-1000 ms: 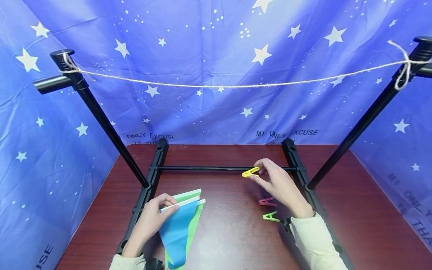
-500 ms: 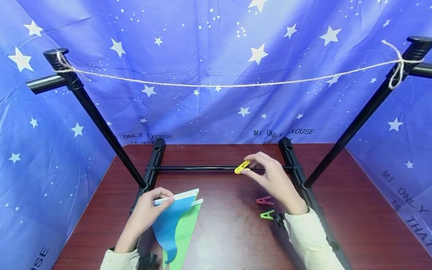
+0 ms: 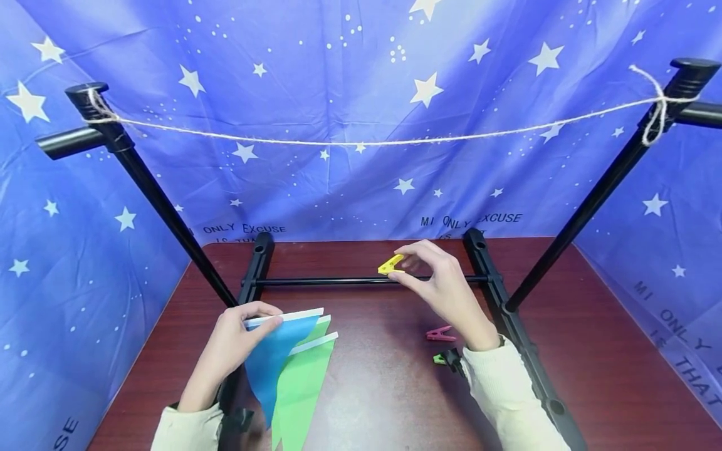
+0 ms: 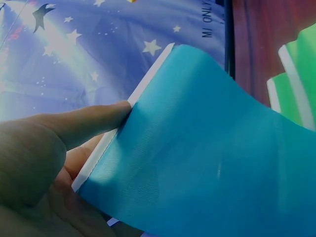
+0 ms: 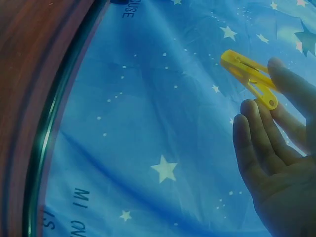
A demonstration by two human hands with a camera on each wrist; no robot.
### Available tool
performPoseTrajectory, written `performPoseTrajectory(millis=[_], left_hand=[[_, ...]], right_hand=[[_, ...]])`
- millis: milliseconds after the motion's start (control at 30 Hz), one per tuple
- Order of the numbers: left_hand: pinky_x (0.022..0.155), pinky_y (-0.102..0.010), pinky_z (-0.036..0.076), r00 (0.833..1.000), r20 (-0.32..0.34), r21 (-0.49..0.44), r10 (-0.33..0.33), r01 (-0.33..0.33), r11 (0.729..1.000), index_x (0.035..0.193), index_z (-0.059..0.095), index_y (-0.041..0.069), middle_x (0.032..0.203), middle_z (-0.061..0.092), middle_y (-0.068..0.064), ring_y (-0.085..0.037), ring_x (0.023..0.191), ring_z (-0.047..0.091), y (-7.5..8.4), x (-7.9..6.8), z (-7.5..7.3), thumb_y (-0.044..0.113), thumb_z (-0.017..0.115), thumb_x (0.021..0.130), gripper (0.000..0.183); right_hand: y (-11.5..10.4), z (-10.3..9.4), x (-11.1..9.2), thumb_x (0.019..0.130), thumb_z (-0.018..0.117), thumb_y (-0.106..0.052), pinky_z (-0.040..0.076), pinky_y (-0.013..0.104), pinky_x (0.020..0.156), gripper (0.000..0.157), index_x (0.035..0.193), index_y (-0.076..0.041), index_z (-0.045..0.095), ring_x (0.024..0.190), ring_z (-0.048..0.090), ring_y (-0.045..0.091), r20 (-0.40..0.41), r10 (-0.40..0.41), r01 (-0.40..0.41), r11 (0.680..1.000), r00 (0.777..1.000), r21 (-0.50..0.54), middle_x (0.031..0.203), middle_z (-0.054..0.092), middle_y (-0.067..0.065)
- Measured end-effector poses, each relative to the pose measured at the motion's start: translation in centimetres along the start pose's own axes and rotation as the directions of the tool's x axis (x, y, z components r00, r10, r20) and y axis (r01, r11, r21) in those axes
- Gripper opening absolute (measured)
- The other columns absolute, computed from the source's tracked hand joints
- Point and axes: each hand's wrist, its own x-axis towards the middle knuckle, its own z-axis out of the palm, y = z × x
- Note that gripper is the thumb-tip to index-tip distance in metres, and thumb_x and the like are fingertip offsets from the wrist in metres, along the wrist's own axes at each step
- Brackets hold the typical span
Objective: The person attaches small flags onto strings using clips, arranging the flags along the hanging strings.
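My left hand [image 3: 237, 344] pinches a blue triangular pennant [image 3: 284, 341] by its white top band, thumb in front; the left wrist view shows the blue cloth [image 4: 197, 133] hanging from that band. Below and to its right, green pennants [image 3: 307, 382] with white bands lie overlapping on the table. Over the black crossbar, my right hand [image 3: 445, 291] holds a yellow clothespin [image 3: 389, 265] between thumb and fingers, its nose pointing left. In the right wrist view the clothespin [image 5: 249, 76] is clear against the blue backdrop, the other fingers extended below it.
A thin string [image 3: 361, 143] spans two black posts [image 3: 163, 207], sagging slightly, tied at each end. A pink clothespin [image 3: 441, 334] lies near the right forearm; a green clothespin [image 3: 439, 359] is partly hidden by the wrist strap. Starry blue cloth [image 3: 338, 75] surrounds the table.
My left hand has lifted the blue pennant up and left, apart from the green ones, which now show more. The right hand has carried the yellow clothespin left and upward.
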Motion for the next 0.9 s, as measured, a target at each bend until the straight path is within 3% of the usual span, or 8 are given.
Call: performPoseTrajectory(millis=[233, 600, 900], left_hand=[[0.08, -0.039, 0.046, 0.999, -0.026, -0.03, 0.041, -0.042, 0.999, 0.093, 0.07, 0.026, 0.089, 0.067, 0.012, -0.009, 0.092, 0.059, 0.1, 0.7, -0.8, 0.042, 0.066, 0.082, 0.02], [0.079, -0.039, 0.046, 0.996, -0.071, -0.054, 0.059, -0.063, 0.997, 0.094, 0.069, 0.026, 0.091, 0.067, 0.01, -0.009, 0.094, 0.057, 0.4, 1.7, -1.4, 0.043, 0.066, 0.082, 0.021], [0.082, -0.045, 0.046, 0.993, -0.098, -0.07, 0.072, -0.08, 0.994, 0.115, 0.063, 0.023, 0.104, 0.066, 0.0, -0.017, 0.098, 0.059, 1.0, 2.7, -2.0, 0.035, 0.061, 0.088, 0.029]], right_hand=[[-1.2, 0.5, 1.4, 0.074, 0.077, -0.023, 0.048, 0.023, 0.063, 0.032, 0.103, -0.02, 0.065, 0.08, 0.061, 0.006, -0.016, -0.05, 0.051, 0.999, 0.999, 0.014, 0.094, 0.061, -0.007], [-3.0, 1.9, 3.5, 0.075, 0.076, -0.027, 0.046, 0.025, 0.074, 0.032, 0.104, -0.019, 0.065, 0.081, 0.061, 0.01, -0.009, -0.112, 0.112, 0.991, 0.994, 0.069, 0.092, 0.062, -0.009], [-4.0, 2.2, 4.7, 0.075, 0.077, -0.024, 0.045, 0.027, 0.073, 0.034, 0.106, -0.019, 0.066, 0.084, 0.057, 0.006, -0.056, -0.153, 0.156, 0.986, 0.987, 0.055, 0.094, 0.062, -0.009]])
